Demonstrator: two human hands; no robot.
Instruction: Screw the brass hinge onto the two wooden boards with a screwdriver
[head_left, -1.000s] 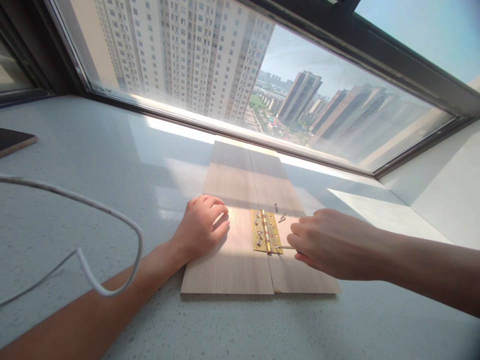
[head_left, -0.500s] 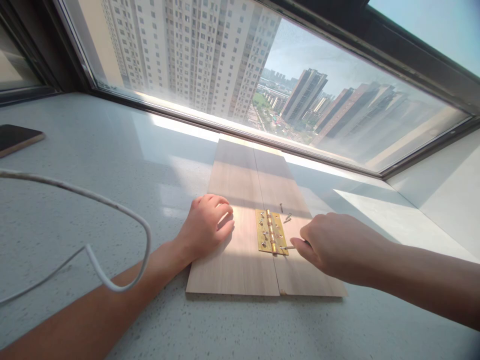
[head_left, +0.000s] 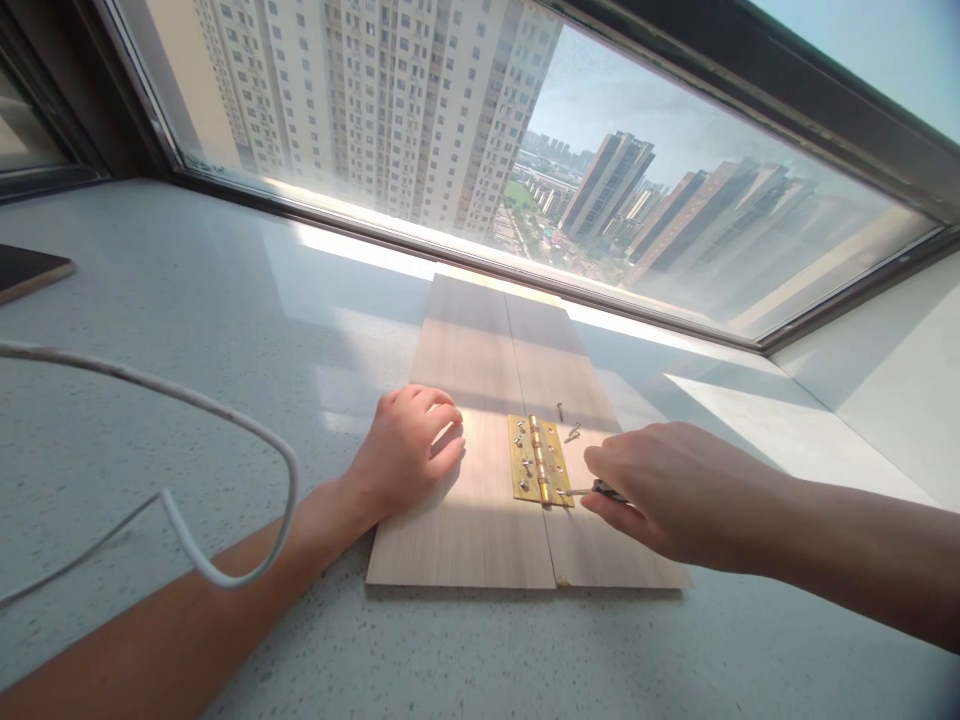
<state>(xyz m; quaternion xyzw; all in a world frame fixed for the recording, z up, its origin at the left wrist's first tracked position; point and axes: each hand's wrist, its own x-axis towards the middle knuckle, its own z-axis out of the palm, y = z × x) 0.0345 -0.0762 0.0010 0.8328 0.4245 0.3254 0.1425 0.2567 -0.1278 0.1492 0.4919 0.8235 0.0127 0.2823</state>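
Observation:
Two wooden boards lie side by side, the left board point(head_left: 457, 540) and the right board point(head_left: 600, 560). A brass hinge point(head_left: 541, 460) straddles their seam, with several screws standing in its left leaf. My right hand point(head_left: 660, 490) is closed around a screwdriver point(head_left: 604, 489), held low and slanted. Its tip meets the lower hole of the hinge's right leaf, where a screw is hard to make out. Loose screws point(head_left: 573, 432) rest on the right board beyond the hinge. On the left board, my left hand point(head_left: 412, 445) lies with loosely bent fingers and grips nothing.
A white cable point(head_left: 289, 480) loops in the left foreground, over my left forearm in view. At the far left a dark phone-like slab point(head_left: 30, 272) lies on the speckled pale sill point(head_left: 225, 320). The window frame point(head_left: 360, 235) runs behind the boards' far end.
My right hand has turned a little on the screwdriver, so more of its handle shows. The left hand stays on the board. The whole view has shifted slightly.

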